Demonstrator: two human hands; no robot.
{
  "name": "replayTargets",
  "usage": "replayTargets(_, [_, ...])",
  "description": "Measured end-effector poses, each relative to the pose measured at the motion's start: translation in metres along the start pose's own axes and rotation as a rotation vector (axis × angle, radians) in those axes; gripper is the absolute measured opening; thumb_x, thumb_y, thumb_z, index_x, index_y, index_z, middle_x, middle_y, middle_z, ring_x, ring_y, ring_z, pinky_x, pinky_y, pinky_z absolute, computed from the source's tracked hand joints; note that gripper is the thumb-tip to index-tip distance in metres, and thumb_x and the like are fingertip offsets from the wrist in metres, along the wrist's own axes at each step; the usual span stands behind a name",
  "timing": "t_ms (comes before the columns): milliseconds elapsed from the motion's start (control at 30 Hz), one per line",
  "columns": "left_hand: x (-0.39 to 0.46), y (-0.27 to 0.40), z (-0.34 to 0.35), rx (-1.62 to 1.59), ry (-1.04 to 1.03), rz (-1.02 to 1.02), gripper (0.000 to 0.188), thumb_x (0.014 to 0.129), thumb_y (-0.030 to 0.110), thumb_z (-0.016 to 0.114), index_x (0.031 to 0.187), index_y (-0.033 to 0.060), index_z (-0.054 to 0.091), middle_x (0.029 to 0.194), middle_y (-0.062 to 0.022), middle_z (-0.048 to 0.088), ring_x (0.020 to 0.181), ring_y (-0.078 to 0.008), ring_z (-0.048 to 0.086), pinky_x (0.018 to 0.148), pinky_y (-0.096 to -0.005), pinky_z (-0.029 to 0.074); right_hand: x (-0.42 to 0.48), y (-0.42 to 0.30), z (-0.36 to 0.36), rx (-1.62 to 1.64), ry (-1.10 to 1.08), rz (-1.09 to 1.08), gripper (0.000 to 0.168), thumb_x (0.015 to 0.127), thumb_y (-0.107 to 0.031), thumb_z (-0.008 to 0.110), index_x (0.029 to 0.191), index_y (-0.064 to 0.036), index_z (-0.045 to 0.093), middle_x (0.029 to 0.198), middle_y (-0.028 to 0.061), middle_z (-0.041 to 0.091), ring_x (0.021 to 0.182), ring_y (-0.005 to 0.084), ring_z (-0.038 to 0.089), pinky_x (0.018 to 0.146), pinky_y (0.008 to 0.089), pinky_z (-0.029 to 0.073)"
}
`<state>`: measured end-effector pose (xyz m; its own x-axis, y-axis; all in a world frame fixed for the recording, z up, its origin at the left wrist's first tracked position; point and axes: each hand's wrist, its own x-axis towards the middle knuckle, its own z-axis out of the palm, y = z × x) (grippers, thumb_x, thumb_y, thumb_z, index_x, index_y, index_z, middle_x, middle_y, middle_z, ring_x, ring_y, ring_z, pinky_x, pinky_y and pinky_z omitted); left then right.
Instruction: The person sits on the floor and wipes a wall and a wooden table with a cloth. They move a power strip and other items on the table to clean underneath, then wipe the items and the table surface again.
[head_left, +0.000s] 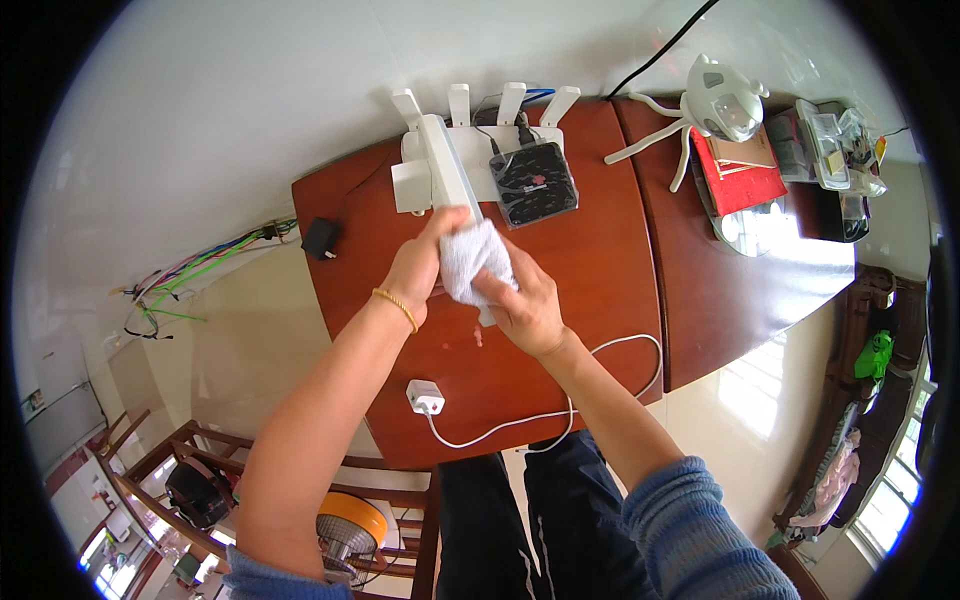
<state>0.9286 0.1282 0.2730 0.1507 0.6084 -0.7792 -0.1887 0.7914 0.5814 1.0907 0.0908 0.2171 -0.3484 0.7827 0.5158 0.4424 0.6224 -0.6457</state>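
Note:
My left hand grips a long white plastic bar near its lower part, thumb along the top. My right hand holds a pale grey-white cloth folded around the bar's near end, a bit of which shows below the cloth. The bar is held above a reddish-brown wooden table and hides part of a white router with several antennas. Beside the bar's left side is a square white block; whether they are joined I cannot tell. A black box in clear plastic wrap lies in front of the router.
A black power adapter lies at the table's left edge. Nearer me is a white charger with a looping white cable. A white device on legs and a red book occupy the right-hand table. Loose wires hang along the wall.

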Motion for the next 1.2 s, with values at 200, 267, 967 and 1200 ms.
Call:
replayTargets(200, [0.011, -0.055, -0.030, 0.406, 0.240, 0.164, 0.069, 0.071, 0.049, 0.069, 0.103, -0.0115, 0.058, 0.091, -0.0159, 0.065, 0.084, -0.0212, 0.062, 0.076, -0.0287, 0.047, -0.048, -0.011, -0.028, -0.120, -0.233, 0.264, 0.052, 0.061, 0.001, 0.069, 0.109, -0.019, 0.062, 0.125, 0.0150, 0.054, 0.105, 0.0328, 0.059, 0.081, 0.0383, 0.054])
replayTargets(267, [0.003, -0.056, -0.034, 0.583, 0.421, 0.225, 0.061, 0.073, 0.041, 0.072, 0.108, -0.0077, 0.057, 0.098, -0.0133, 0.062, 0.087, -0.0193, 0.059, 0.079, -0.0319, 0.047, -0.078, 0.001, -0.045, 0.023, -0.079, 0.613, 0.047, 0.076, 0.001, 0.068, 0.121, -0.011, 0.058, 0.117, 0.0154, 0.058, 0.100, 0.0291, 0.061, 0.083, 0.0365, 0.052])
replayTargets(967, [0.110, 0.002, 0.068, -0.224, 0.040, 0.058, 0.029, 0.071, 0.032, 0.078, 0.076, 0.0126, 0.058, 0.069, -0.0005, 0.052, 0.060, -0.0131, 0.052, 0.054, -0.0254, 0.043, -0.065, 0.036, -0.091, 1.040, 0.590, 1.332, 0.047, 0.096, -0.037, 0.049, 0.133, -0.011, 0.039, 0.112, 0.0065, 0.052, 0.099, 0.0179, 0.053, 0.085, 0.0362, 0.048])
replayTargets(1200, [0.087, 0.092, 0.010, -0.100, -0.043, -0.140, 0.028, 0.082, 0.031, 0.067, 0.093, 0.0093, 0.055, 0.089, -0.0057, 0.056, 0.079, -0.0203, 0.060, 0.057, -0.0242, 0.046, -0.022, 0.048, -0.069, 1.400, 0.602, 1.316, 0.052, 0.097, -0.042, 0.041, 0.133, -0.005, 0.038, 0.126, 0.0119, 0.050, 0.115, 0.0271, 0.050, 0.100, 0.0440, 0.039])
